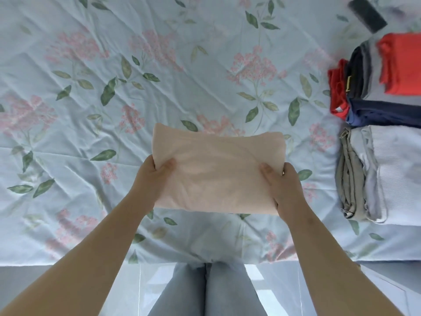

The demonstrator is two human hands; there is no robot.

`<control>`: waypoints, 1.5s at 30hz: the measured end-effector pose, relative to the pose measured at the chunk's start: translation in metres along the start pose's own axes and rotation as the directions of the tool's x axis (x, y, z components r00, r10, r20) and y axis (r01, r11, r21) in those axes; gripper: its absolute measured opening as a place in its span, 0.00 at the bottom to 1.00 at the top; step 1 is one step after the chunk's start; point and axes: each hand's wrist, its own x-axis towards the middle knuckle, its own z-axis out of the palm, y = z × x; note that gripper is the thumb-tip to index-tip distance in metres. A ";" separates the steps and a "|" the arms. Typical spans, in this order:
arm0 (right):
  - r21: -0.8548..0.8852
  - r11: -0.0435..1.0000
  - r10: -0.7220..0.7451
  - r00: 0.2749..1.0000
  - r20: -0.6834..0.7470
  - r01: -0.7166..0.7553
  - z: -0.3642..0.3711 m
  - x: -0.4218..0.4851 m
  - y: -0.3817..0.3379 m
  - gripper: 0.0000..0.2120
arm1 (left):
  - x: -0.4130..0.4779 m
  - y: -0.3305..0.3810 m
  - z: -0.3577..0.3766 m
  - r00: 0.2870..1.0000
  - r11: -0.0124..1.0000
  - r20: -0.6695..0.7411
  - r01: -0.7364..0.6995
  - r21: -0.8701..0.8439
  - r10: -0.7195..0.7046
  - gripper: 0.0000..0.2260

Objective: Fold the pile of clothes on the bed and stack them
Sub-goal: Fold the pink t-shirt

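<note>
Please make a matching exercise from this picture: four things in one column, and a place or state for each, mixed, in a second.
1 peach cloth
2 orange-red garment
3 black flat object
4 white ribbed garment

A on top of the near stack
B alone on the bed sheet beyond the stacks
C gripped by left hand and right hand
D on top of the far stack

Pairs: 1-C, 2-D, 3-B, 4-A
</note>
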 end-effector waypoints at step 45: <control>-0.014 0.941 0.338 0.940 -0.052 -0.339 -0.491 0.237 0.103 0.54 | -0.048 0.057 0.540 0.912 0.824 -0.054 0.393 0.409 -0.408 0.54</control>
